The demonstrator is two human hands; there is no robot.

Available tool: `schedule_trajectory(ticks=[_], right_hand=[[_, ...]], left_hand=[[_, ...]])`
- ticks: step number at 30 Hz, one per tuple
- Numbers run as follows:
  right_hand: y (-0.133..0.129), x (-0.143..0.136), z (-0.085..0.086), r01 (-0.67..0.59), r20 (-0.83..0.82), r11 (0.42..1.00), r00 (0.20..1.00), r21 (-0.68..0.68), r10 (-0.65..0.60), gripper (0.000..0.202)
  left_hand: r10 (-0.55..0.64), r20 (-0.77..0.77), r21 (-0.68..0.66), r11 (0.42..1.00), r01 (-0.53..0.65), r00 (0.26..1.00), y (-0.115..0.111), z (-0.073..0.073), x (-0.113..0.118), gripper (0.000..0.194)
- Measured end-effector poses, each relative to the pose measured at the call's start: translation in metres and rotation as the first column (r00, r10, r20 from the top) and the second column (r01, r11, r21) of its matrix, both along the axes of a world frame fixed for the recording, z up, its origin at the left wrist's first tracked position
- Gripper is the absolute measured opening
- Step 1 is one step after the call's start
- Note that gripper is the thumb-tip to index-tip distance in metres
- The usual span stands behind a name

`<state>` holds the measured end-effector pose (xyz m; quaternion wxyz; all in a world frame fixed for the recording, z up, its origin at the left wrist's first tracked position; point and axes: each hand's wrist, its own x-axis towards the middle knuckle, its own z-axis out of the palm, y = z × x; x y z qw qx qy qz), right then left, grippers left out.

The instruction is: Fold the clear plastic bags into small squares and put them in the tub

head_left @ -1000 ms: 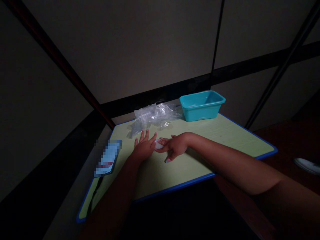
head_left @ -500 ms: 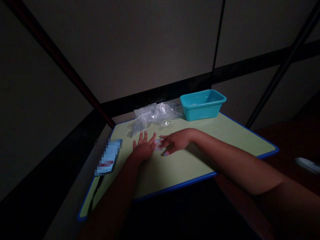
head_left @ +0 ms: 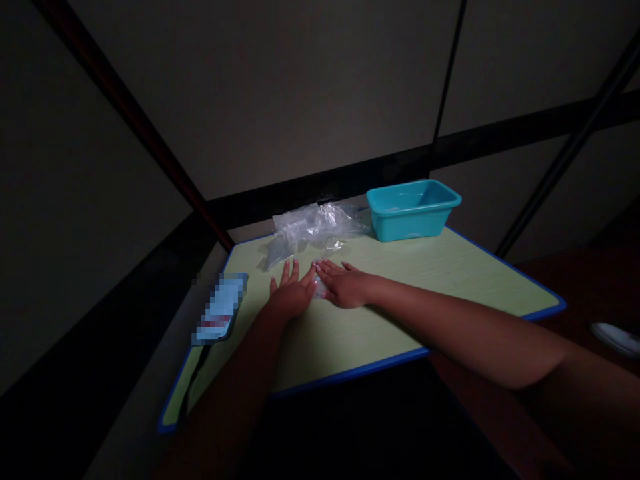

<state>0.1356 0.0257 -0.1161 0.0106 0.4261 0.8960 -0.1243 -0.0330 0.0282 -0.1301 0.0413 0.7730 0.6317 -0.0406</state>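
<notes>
My left hand (head_left: 293, 294) lies flat on the pale yellow-green table (head_left: 340, 353), its fingers spread. Beside it, my right hand (head_left: 345, 285) is also laid flat with the fingers stretched out, and the fingertips of both hands meet. Between and partly under them is a small clear plastic piece (head_left: 319, 289), mostly covered, so its exact kind cannot be made out. Just beyond my fingers, crumpled clear plastic bags (head_left: 315, 227) lie in a heap.
A turquoise plastic basket (head_left: 413, 223) stands at the back right of the table. At the left edge lies a phone (head_left: 220, 310), its screen blurred, with a dark strap (head_left: 197, 373) below it. A wall closes off the back.
My right hand has flattened from a bent, raised pose and come down over the small plastic piece beside my left hand. The left hand stays spread nearly in place.
</notes>
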Motion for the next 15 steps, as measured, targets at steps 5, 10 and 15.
schedule_trajectory(ticks=[5, 10, 15], right_hand=[[0.0, 0.001, 0.003, 0.035, 0.052, 0.999, 0.998, -0.019, -0.034, 0.076], [0.0, 0.001, 0.003, 0.043, 0.076, 0.999, 0.996, -0.023, -0.041, 0.077], [0.0, 0.0, 0.003, 0.048, 0.057, 0.998, 0.997, -0.035, -0.046, 0.077]], left_hand=[[0.006, 0.009, 0.002, 1.0, -0.006, 1.0, 0.0, 0.001, -0.001, 0.052], [0.045, -0.004, -0.003, 0.999, -0.045, 0.999, -0.002, 0.002, -0.003, 0.056], [-0.059, -0.025, 0.117, 0.991, 0.061, 0.998, -0.011, 0.011, 0.003, 0.056]])
